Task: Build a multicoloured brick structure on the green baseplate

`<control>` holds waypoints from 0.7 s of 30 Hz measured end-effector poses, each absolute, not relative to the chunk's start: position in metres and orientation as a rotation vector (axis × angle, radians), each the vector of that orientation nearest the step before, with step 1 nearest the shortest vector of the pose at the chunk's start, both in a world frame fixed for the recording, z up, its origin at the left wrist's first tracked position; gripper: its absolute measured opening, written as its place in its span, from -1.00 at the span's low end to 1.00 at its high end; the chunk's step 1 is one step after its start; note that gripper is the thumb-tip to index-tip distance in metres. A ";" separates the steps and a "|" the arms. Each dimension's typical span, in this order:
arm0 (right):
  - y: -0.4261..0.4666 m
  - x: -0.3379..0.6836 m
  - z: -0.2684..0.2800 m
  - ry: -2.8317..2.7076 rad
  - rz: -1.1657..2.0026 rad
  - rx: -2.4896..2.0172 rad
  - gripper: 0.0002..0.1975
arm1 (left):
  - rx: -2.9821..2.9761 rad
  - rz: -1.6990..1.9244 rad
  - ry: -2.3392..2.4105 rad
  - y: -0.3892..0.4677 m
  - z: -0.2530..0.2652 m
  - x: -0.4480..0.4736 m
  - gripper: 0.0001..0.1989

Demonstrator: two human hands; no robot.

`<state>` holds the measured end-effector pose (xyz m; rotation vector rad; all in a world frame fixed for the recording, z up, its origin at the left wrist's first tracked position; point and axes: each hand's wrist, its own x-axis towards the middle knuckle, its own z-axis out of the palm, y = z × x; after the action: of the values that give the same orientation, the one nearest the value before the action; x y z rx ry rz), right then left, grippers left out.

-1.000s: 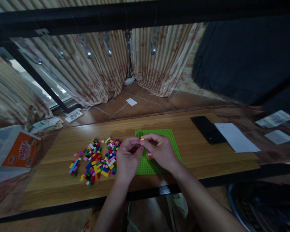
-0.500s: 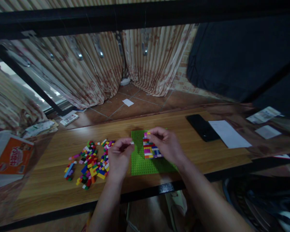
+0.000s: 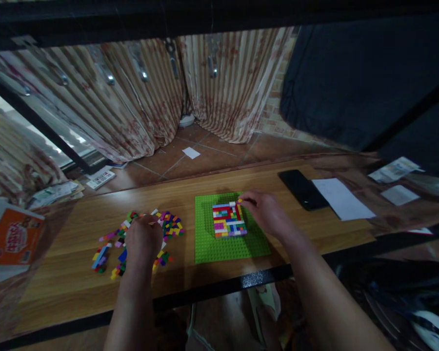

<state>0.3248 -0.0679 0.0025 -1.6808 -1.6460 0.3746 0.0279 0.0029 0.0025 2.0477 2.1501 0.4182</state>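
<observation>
Brick block [image 3: 229, 226], low and many-coloured, sits near the middle of the green board [image 3: 205, 251], a little toward the board's far edge. From where I stand, the right hand [image 3: 269, 212] has thumb and finger pinched on a small yellow piece [image 3: 240, 200], over the board at the block's far right corner. Whether that piece touches the block I cannot tell. The left hand [image 3: 143, 239] is well left of the board, fingers curled down over the loose bricks [image 3: 172, 225]; its own fingertips are hidden, so I cannot tell whether it grasps one.

To do this well, I'd keep the pinch light and the yellow piece level, line its edges up with the neighbouring studs, and press straight down so nothing tilts. The left hand would do best taking one brick at a time, without sweeping others toward the board.

Half a second ago the left hand was beside the board's left edge with a small pale piece in its fingertips; now it is away over the loose bricks. The right hand, which covered much of the block, has shifted right across the board, leaving most of the block's top in plain sight.
</observation>
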 end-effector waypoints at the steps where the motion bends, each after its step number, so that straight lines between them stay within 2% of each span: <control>1: -0.067 0.324 0.002 -1.670 0.356 -1.680 -0.85 | 2.058 0.434 2.132 0.003 0.002 0.029 -0.74; 8: -0.065 0.324 0.002 -1.726 0.369 -1.640 -0.79 | 2.073 0.533 2.037 0.002 0.002 0.039 -0.73; 21: -0.063 0.326 -0.004 -1.655 0.492 -1.628 -0.84 | 1.982 0.740 1.407 -0.021 -0.013 0.090 -0.80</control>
<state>0.3256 -0.0631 -0.0038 -1.6280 -1.6553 0.4920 0.0901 -0.0208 -0.0130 1.9819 1.4073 0.7402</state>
